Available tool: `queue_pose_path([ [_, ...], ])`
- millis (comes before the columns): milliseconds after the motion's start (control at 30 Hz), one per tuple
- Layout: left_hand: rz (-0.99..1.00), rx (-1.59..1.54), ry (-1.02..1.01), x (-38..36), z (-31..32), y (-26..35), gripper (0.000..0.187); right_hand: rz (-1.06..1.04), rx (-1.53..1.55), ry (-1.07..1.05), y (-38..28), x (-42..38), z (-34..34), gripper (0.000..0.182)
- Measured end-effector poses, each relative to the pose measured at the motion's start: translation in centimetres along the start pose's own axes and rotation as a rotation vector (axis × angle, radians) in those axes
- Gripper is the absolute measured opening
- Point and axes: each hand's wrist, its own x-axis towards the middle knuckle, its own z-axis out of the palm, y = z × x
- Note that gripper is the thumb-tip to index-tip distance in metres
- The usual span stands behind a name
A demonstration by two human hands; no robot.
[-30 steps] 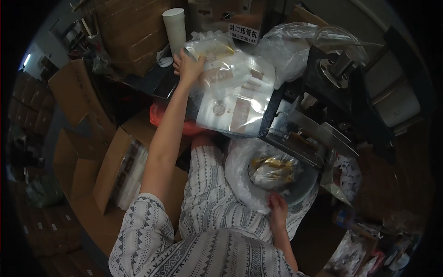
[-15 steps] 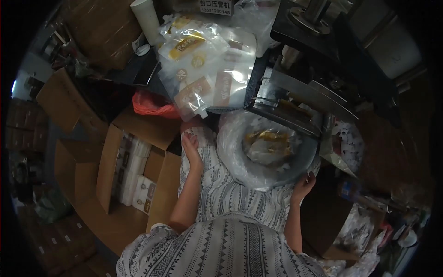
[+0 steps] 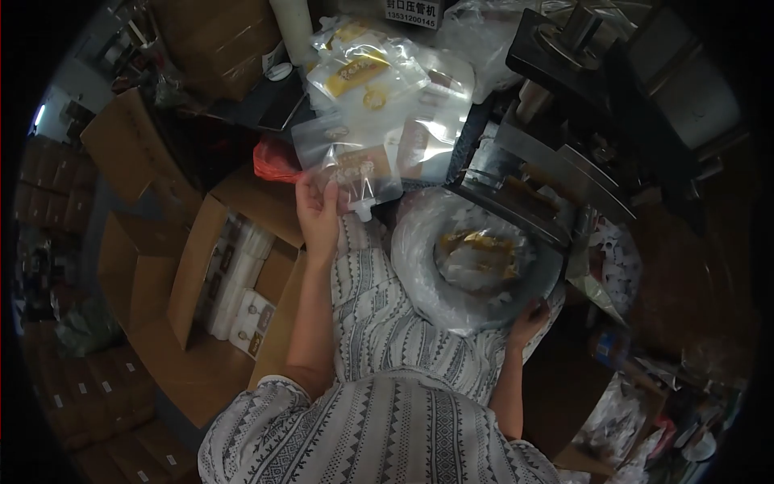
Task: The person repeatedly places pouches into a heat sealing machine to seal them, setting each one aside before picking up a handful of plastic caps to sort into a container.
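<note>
My left hand [image 3: 319, 206] pinches the lower left edge of a clear spouted pouch [image 3: 355, 165] with a brown printed label; the white spout points down toward my lap. More clear pouches [image 3: 363, 73] with yellow print lie in a pile just behind it. My right hand [image 3: 530, 319] rests at the lower right rim of a round tub [image 3: 411, 278] lined with clear plastic, its fingers dim and partly hidden. Inside the tub lies a clear and yellow package [image 3: 484, 256].
An open cardboard box [image 3: 187, 274] with white packed items stands at the left. A metal machine [image 3: 516, 198] sits behind the tub at the right. A red plastic bag [image 3: 276, 160] lies behind the box, and another box [image 3: 601, 419] is at the lower right.
My left hand has moved up from my lap and taken hold of the pouch's edge. My right hand stays by the tub. The view has shifted slightly.
</note>
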Motion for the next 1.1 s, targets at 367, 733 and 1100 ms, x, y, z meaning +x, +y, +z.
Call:
queue_pose_path([
  [367, 0.223, 0.521, 0.086, 24.9, 6.7, 2.4, 0.048, -0.007, -0.062, 0.012, 0.9, -0.2, 0.1, 0.028],
  [733, 0.351, 1.066, 0.131, 27.5, 4.0, -0.4, 0.043, 0.02, -0.127, 0.051, 1.6, 1.4, -0.4, 0.034],
  [1100, -0.155, 0.206, 0.387, -5.9, -0.5, -11.3, 0.033, 0.108, 0.067, -0.117, 4.1, 7.3, 1.1, 0.055],
])
